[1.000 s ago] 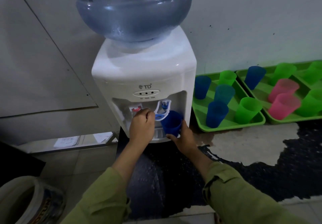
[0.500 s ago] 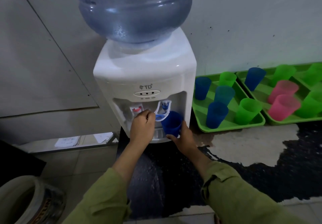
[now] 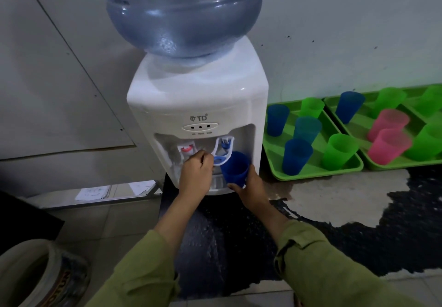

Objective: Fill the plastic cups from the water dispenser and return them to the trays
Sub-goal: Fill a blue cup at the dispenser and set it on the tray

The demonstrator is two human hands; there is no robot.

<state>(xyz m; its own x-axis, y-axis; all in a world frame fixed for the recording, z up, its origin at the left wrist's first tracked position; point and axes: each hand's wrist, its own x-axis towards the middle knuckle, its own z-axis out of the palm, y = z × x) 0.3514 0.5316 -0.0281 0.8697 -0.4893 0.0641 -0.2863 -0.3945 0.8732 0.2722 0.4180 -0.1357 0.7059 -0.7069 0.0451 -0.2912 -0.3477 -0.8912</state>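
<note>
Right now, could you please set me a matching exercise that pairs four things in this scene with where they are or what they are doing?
Column one:
1. right hand
2. left hand
3. pink cups
4. water bottle

Column two:
A. upside down on top of the dispenser
B. holding the blue cup
C. standing in a green tray
D. curled fingers on the blue tap lever

Pairs: 1-B, 2-D, 3-C, 4-A.

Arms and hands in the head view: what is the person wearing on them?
Olive-green sleeves cover both arms: the left sleeve and right sleeve end short of the wrists, and the right cuff shows a stitched band. The left hand and right hand are bare, with no gloves, rings or watch visible.
</note>
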